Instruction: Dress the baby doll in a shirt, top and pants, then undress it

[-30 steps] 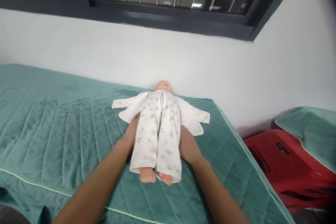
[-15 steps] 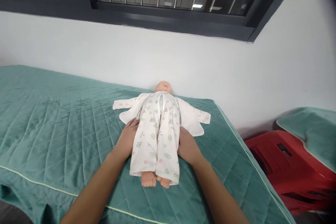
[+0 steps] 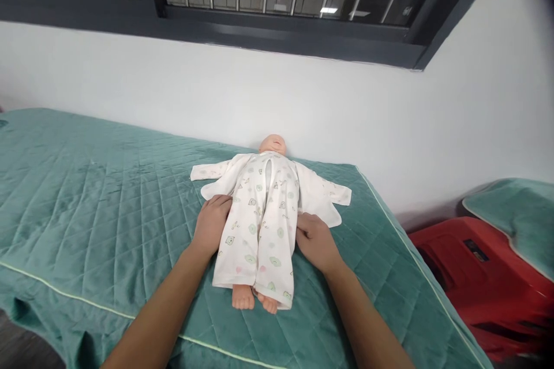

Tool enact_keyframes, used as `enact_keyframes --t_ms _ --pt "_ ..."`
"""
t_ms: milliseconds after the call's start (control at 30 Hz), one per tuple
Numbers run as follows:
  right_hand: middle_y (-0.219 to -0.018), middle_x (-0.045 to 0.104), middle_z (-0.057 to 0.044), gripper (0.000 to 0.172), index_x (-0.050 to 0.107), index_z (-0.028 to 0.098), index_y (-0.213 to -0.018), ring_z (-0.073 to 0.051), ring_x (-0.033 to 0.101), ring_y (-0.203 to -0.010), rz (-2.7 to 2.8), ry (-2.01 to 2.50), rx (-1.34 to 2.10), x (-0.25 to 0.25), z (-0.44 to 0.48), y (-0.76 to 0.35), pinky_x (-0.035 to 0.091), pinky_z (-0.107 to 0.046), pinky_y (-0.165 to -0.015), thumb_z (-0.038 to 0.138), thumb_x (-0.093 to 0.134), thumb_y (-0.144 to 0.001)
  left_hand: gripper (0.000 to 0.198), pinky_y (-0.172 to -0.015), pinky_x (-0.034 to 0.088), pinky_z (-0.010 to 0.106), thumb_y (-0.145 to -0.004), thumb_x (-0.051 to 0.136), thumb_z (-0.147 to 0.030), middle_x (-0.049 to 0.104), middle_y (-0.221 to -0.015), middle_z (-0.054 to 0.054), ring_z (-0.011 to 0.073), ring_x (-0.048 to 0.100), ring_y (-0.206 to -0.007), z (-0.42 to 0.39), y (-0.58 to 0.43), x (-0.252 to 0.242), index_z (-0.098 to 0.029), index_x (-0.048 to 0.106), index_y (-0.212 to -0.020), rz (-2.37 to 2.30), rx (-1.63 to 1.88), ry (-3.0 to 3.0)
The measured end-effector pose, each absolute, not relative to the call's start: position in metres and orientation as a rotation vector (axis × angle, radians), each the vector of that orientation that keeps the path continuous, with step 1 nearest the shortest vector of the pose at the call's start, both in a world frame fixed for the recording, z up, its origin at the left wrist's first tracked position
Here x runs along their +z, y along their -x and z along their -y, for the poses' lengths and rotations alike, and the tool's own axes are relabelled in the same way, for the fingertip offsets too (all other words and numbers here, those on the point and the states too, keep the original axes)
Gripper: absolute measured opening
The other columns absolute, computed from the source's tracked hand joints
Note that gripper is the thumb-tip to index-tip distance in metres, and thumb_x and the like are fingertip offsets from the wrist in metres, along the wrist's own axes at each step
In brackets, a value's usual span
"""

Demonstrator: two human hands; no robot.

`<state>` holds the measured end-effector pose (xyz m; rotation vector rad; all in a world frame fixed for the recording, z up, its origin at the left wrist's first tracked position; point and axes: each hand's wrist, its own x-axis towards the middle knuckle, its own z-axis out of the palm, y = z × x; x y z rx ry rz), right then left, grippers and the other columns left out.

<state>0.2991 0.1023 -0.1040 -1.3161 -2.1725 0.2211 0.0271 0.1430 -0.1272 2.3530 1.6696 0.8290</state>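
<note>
A baby doll (image 3: 273,144) lies on its back on the green quilted cover, its head by the wall and its bare feet toward me. White printed baby trousers (image 3: 253,242) cover its legs and reach high up over the trunk. Beneath it a white baby jacket (image 3: 318,199) is spread with both sleeves out to the sides. My left hand (image 3: 212,223) is at the trousers' left edge, its fingers curled in and their tips partly hidden by the cloth. My right hand (image 3: 318,241) pinches the opposite edge between thumb and bent fingers.
The green quilted cover (image 3: 121,213) drapes over the bed's front edge. To the right, a red plastic chair (image 3: 476,277) stands with a green cloth (image 3: 515,213) on it. Behind are a white wall (image 3: 182,92) and a dark-framed, barred window (image 3: 277,29).
My right hand's fingers have curled from lying along the trousers into a pinch at their edge. My left hand stays near the same spot. The view has shifted slightly.
</note>
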Motion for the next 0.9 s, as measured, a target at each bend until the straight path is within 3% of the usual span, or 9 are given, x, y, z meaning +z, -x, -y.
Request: enact_keyframes --t_ms 133,267,467,667,800,900 --pt "-0.059 0.055 0.0 0.026 0.051 0.021 -0.057 -0.017 0.053 -0.066 2.095 1.296 0.185 -0.103 -0.098 -0.301 0.039 -0.029 -0.07 0.008 0.041 -0.077 0.025 -0.091 0.045 0.034 -0.086 0.047 -0.019 0.072 -0.106 0.004 0.0226 0.06 -0.104 -0.146 -0.024 -0.128 -0.022 0.072 -0.092 -1.736 0.995 -2.192" --pt "-0.063 0.059 -0.001 0.026 0.057 0.021 -0.061 -0.018 0.055 -0.068 2.043 1.315 0.168 -0.105 -0.094 -0.302 0.04 -0.031 -0.072 0.008 0.041 -0.077 0.026 -0.092 0.045 0.035 -0.089 0.046 -0.026 0.07 -0.109 0.005 0.0232 0.059 -0.106 -0.15 -0.025 -0.129 -0.021 0.069 -0.1 -1.856 1.047 -2.039" --pt "-0.088 0.068 -0.005 0.023 0.065 0.021 -0.083 -0.023 0.06 -0.087 1.628 1.588 0.069 -0.111 -0.105 -0.325 0.044 -0.036 -0.083 0.016 0.043 -0.08 0.039 -0.1 0.041 0.044 -0.09 0.051 -0.039 0.059 -0.13 0.011 0.0313 0.051 -0.121 -0.152 -0.029 -0.126 -0.021 0.058 -0.124 -2.081 0.801 -2.027" --pt "-0.119 0.058 -0.024 0.039 0.061 0.011 -0.114 -0.039 0.053 -0.107 1.412 2.189 -0.085 -0.112 -0.109 -0.357 0.044 -0.052 -0.085 0.034 0.05 -0.084 0.04 -0.106 0.036 0.05 -0.09 0.044 -0.037 0.059 -0.129 0.014 0.0334 0.05 -0.121 -0.155 -0.025 -0.127 -0.018 0.056 -0.124 -2.328 0.738 -1.933" --pt "-0.116 0.059 -0.026 0.049 0.061 0.012 -0.114 -0.041 0.055 -0.106 1.398 2.305 -0.097 -0.109 -0.104 -0.363 0.045 -0.053 -0.081 0.05 0.053 -0.085 0.046 -0.107 0.034 0.051 -0.087 0.048 -0.039 0.057 -0.13 0.017 0.035 0.049 -0.123 -0.166 -0.017 -0.131 -0.015 0.054 -0.125 -2.41 0.751 -1.858" --pt "-0.096 0.066 -0.018 0.04 0.065 0.017 -0.098 -0.035 0.062 -0.093 1.338 2.316 0.029 -0.108 -0.108 -0.366 0.046 -0.049 -0.079 0.053 0.056 -0.082 0.055 -0.107 0.033 0.05 -0.085 0.05 -0.045 0.051 -0.136 0.02 0.036 0.047 -0.125 -0.174 -0.013 -0.136 -0.012 0.051 -0.129 -2.47 0.779 -1.796"
